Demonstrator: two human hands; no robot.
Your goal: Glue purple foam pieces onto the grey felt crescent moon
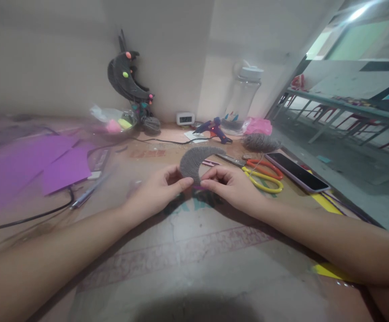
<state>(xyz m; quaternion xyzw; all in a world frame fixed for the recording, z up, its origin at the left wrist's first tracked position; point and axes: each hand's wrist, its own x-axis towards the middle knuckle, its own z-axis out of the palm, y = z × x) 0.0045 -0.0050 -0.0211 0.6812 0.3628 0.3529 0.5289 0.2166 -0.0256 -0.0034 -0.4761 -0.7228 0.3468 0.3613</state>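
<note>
A grey crescent moon (194, 160), its surface covered in wound yarn, is held up over the table between my two hands. My left hand (169, 183) pinches its lower left side between thumb and fingers. With thumb and fingertips, my right hand (226, 182) grips the lower end close by. The crescent's other tip points to the upper right. Just beyond my right hand lie scissors (264, 181) with yellow and orange handles. A ball of grey yarn (261, 142) rests behind them, a strand trailing toward the scissors.
Purple sheets (66, 167) and a pen (88, 194) lie at left. Farther back are a dark crescent decoration (120, 78) with coloured pompoms, a small digital clock (185, 118), a glue gun (214, 129) and a clear bottle (243, 96). A phone (297, 172) lies by the right table edge.
</note>
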